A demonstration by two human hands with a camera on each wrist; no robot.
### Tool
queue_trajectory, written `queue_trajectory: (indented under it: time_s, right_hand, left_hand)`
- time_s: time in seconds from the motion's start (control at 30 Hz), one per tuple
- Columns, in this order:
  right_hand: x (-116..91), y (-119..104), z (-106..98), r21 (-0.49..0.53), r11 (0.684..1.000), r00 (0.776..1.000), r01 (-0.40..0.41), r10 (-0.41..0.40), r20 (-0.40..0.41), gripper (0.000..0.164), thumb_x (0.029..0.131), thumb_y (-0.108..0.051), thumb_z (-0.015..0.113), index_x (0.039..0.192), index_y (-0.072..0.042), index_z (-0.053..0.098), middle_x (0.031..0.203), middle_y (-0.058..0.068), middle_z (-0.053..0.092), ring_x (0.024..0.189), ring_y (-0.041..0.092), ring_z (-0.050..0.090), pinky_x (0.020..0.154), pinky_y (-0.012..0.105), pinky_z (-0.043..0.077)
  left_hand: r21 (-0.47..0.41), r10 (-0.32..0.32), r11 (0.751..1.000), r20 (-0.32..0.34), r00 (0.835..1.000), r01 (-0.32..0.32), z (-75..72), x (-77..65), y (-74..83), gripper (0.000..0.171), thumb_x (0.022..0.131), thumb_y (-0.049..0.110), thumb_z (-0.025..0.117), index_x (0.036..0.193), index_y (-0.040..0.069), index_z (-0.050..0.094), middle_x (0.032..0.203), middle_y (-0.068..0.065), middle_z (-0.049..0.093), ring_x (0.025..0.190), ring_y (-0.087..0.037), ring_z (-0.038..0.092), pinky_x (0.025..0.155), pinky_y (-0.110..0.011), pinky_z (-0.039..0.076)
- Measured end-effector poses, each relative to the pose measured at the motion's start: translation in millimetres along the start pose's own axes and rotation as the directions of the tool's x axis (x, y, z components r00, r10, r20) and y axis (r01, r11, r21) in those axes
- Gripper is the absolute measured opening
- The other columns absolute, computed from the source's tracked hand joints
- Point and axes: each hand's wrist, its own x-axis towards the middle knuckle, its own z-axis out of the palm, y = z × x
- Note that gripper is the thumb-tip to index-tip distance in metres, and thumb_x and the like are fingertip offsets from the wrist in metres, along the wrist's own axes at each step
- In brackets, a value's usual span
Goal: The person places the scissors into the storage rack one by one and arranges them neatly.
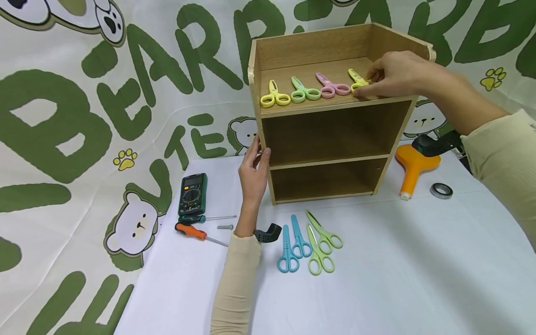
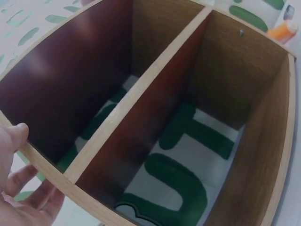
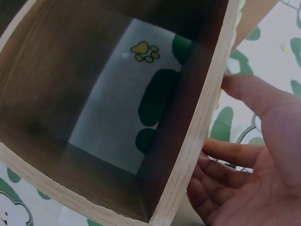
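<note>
A wooden shelf unit [image 1: 331, 162] stands at the back of the table. My left hand [image 1: 254, 179] grips its left side panel, thumb on the front edge and fingers round the outside, as the left wrist view shows. On the top board lie yellow scissors [image 1: 274, 95], green scissors [image 1: 302, 91], pink scissors [image 1: 331, 87] and, at the right, a second yellow pair of scissors [image 1: 355, 77]. My right hand [image 1: 398, 74] pinches the handle of that right pair, partly hiding it. In the right wrist view, the thumb and curled fingers stand beyond the top board's edge.
Two blue scissors [image 1: 287, 253] and two green scissors [image 1: 320, 258] lie before the unit. To the left are a multimeter [image 1: 192, 194], two screwdrivers [image 1: 190, 230] and a bolt [image 1: 225, 227]. An orange paddle-shaped tool [image 1: 412, 170] and a tape roll [image 1: 441, 190] lie right.
</note>
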Motion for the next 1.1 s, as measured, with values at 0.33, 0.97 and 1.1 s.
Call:
queue_trajectory:
  time_s: [0.33, 0.97, 1.1]
  right_hand:
    - [-71.2, -17.5, 34.9, 0.021, 0.973, 0.877, 0.228, -0.196, -0.438, 0.039, 0.088, -0.019, 0.077, 0.115, 0.008, 0.067, 0.109, 0.022, 0.058, 0.097, 0.037, 0.055, 0.079, 0.037, 0.044]
    - [-149.0, -47.1, 260.1, 0.203, 0.884, 0.907, 0.42, -0.401, -0.133, 0.035, 0.083, -0.027, 0.083, 0.111, -0.007, 0.073, 0.109, 0.001, 0.063, 0.102, 0.021, 0.059, 0.084, 0.039, 0.045]
    - [-150.1, -44.2, 281.9, 0.205, 0.885, 0.909, 0.417, -0.411, -0.074, 0.039, 0.081, -0.025, 0.083, 0.113, -0.005, 0.072, 0.11, 0.001, 0.062, 0.102, 0.02, 0.058, 0.084, 0.038, 0.044]
  left_hand:
    - [-0.015, 0.013, 1.0, 0.001, 1.0, -0.013, 4.1, 2.2, 1.3, 0.05, 0.104, 0.024, 0.059, 0.151, 0.017, 0.045, 0.148, 0.001, 0.05, 0.129, -0.01, 0.052, 0.105, -0.036, 0.046]
    - [-0.016, -0.023, 1.0, -0.018, 1.0, 0.023, 0.8, -3.0, 35.9, 0.048, 0.103, 0.007, 0.057, 0.147, -0.003, 0.044, 0.146, -0.019, 0.049, 0.13, -0.027, 0.053, 0.106, -0.042, 0.045]
    - [-0.015, -0.017, 1.0, -0.011, 1.0, 0.017, 1.0, -2.7, 38.1, 0.048, 0.103, 0.008, 0.057, 0.147, -0.004, 0.044, 0.147, -0.019, 0.049, 0.13, -0.027, 0.053, 0.106, -0.04, 0.045]
